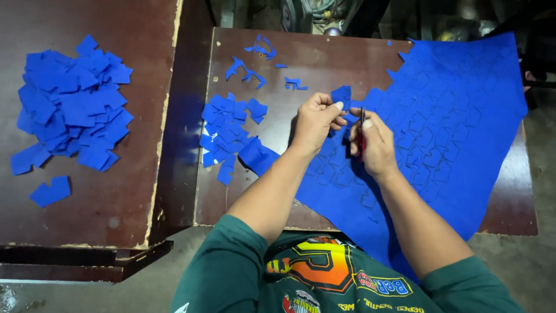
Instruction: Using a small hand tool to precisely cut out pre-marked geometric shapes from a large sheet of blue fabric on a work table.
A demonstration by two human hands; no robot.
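Blue sheet material [457,122], marked all over with outlined shapes, is spread across the right side of the dark brown table [324,58] and hangs over its near edge toward the person, so that the uncut margin is kept within reach. At that margin a small blue piece [341,94] is pinched between thumb and fingers of the left hand [315,120], wrist bent inward. A red-handled cutter, probably scissors [361,134], is gripped by the closed fingers of the right hand [375,144]. Cut pieces [229,130] are gathered near the table's left edge, a larger heap [72,107] on the adjoining table.
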